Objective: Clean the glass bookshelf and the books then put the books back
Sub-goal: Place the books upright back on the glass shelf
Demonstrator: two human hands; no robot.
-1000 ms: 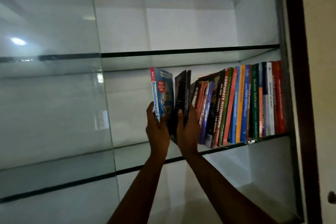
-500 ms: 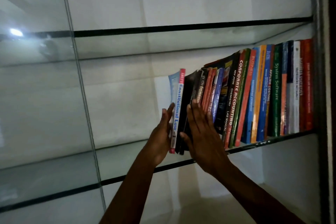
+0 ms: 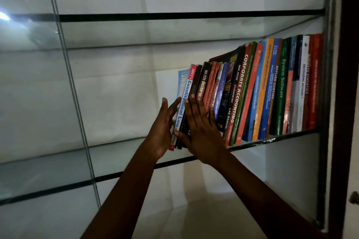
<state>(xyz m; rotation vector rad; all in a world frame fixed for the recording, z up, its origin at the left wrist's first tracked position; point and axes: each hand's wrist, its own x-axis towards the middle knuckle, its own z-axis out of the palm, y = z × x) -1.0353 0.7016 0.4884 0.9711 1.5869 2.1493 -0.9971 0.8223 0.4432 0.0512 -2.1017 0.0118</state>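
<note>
A row of several books (image 3: 268,91) stands on the middle glass shelf (image 3: 120,161), packed against the cabinet's right wall and leaning a little to the right. The leftmost one is a red-and-white "Constitutional Law" book (image 3: 183,101). My left hand (image 3: 163,132) lies flat with straight fingers against that book's left cover. My right hand (image 3: 202,130) presses flat, fingers spread, on the spines of the dark books next to it. Neither hand grips anything.
The glass shelf above (image 3: 174,16) carries nothing. A vertical glass edge (image 3: 71,87) runs down the left part of the cabinet. A dark wooden frame (image 3: 345,103) bounds the right side. The shelf left of the books is bare glass.
The Constitutional Law book, held out with its cover showing, was turned spine-out and pushed into the row. Both hands went from holding books to flat pressing. The view shifted closer and left.
</note>
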